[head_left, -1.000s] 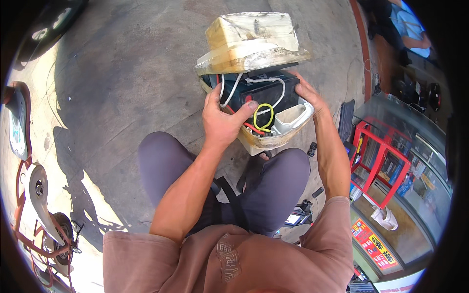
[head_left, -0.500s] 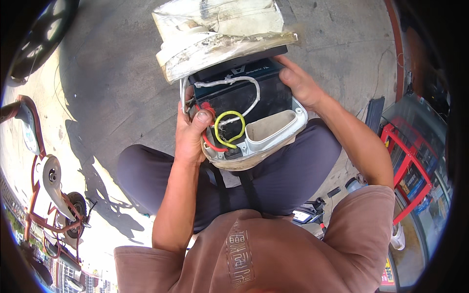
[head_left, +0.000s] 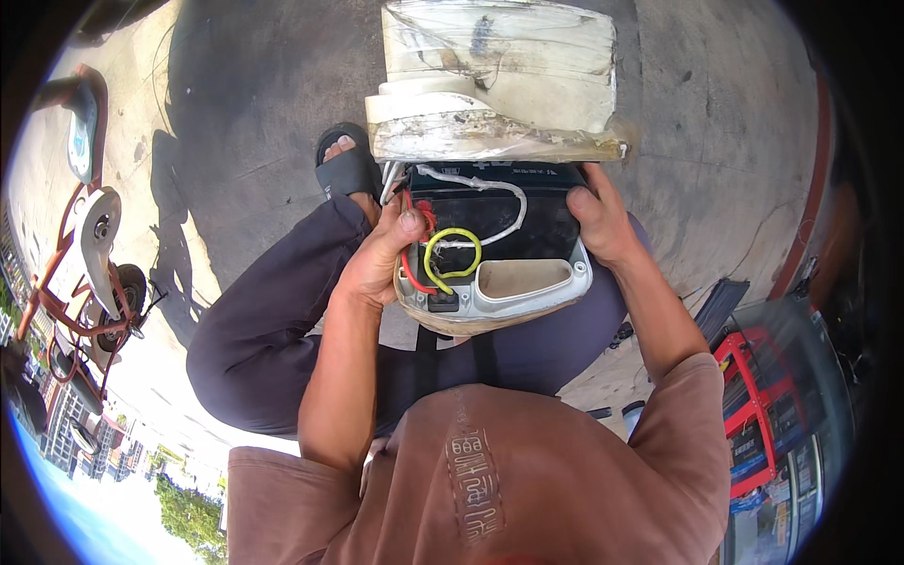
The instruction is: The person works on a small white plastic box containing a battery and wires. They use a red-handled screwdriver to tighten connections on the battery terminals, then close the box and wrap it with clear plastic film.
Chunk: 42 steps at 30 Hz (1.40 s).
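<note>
A battery box stands opened between my two hands, over my lap. Its dirty white cover [head_left: 527,71] is at the far side, joined by white leads at the left. Dark battery blocks [head_left: 546,212] sit in the grey lower shell [head_left: 494,315], which has a recessed handle. A yellow wire loop [head_left: 478,247], a white wire [head_left: 524,202] and red wires [head_left: 411,278] run over the blocks. My left hand [head_left: 375,259] grips the left side, thumb by the red wires. My right hand [head_left: 607,221] clasps the right side, thumb on top. Undersides and hidden fingers cannot be seen.
My crossed legs [head_left: 273,348] and a sandalled foot [head_left: 344,169] lie below and beside the box. To the left stands a red-framed scooter [head_left: 94,254]. A red rack [head_left: 744,414] and a glass cabinet [head_left: 810,395] stand at the right.
The battery box, held in both hands, sits further right and a little lower in view, more level, with more of the cover showing. My sandalled foot has come into sight.
</note>
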Available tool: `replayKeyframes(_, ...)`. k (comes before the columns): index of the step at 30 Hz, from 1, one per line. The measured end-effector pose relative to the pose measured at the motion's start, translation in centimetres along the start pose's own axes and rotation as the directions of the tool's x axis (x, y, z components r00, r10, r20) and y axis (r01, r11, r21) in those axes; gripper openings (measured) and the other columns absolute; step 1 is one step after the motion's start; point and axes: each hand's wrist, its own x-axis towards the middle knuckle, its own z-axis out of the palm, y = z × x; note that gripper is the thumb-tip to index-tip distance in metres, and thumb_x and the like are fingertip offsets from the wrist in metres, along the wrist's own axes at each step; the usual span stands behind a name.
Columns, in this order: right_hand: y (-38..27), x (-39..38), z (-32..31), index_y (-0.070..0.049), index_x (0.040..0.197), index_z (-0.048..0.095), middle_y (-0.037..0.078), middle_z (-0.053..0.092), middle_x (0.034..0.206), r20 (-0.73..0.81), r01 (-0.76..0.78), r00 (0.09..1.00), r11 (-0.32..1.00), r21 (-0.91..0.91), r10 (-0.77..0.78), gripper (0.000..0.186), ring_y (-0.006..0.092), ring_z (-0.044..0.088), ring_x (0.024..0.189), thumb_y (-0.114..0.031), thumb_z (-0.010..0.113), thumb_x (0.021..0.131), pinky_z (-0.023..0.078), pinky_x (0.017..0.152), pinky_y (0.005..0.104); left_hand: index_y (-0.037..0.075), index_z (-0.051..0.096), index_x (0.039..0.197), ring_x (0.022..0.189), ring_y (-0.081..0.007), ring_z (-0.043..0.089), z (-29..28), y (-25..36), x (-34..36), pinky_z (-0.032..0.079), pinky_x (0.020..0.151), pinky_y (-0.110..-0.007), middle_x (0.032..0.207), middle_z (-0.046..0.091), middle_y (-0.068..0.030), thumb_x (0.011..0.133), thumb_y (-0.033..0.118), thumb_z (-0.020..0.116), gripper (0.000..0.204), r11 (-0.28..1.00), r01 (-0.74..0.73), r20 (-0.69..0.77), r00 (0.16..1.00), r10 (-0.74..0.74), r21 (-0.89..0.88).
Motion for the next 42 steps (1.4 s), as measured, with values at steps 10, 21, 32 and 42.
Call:
replayKeyframes(10,-1.2,0.2,-0.9,0.007,0.153,0.031,0.021,0.043,0.15,0.135,-0.105,0.986,0.993,0.061,0.096,0.114,0.0296,0.043,0.138,-0.057,0.081,0.073,0.033,0.115,0.0392,0.013,0.007,0.161,0.128,-0.0285,0.053,0.9,0.5,-0.2,0.051,0.104,-0.042,0.145,0.044,-0.0188,0.085,0.037,0.08,0.108,0.999,0.023,0.032,0.999,-0.024,0.039)
replayKeyframes(21,-4.2,1.0,1.0,0.007,0.148,0.039,0.02,0.052,0.137,0.006,-0.087,0.996,0.986,0.139,0.087,0.117,0.0286,0.052,0.128,-0.052,0.086,0.059,0.039,0.109,0.0361,0.011,0.003,0.162,0.14,-0.031,0.043,1.1,-0.5,-0.6,0.042,0.113,-0.042,0.155,0.036,-0.0192,0.093,0.05,0.066,0.101,0.994,-0.102,0.074,0.992,0.1,0.027)
replayKeyframes(32,-1.6,-0.5,0.2,0.006,0.142,0.047,0.017,0.059,0.134,0.014,-0.129,0.992,0.985,0.118,0.128,0.111,0.0277,0.057,0.123,-0.05,0.09,0.057,0.041,0.108,0.0361,0.008,0.003,0.163,0.142,-0.0291,0.039,0.1,-2.4,-0.7,0.033,0.117,-0.041,0.157,0.033,-0.0175,0.086,0.039,0.074,0.11,0.989,-0.144,0.07,0.987,0.141,0.032)
replayKeyframes(42,-3.4,-1.7,0.4,0.007,0.131,0.055,0.015,0.066,0.121,-0.151,-0.131,0.978,0.986,0.103,0.145,0.067,0.0174,0.065,0.107,-0.042,0.077,0.091,0.052,0.094,0.0298,0.003,-0.003,0.162,0.153,-0.0285,0.02,-0.6,-4.7,-1.5,0.022,0.123,-0.041,0.168,0.012,-0.0181,0.067,0.082,0.071,0.144,0.924,-0.345,0.132,0.936,0.325,0.166)
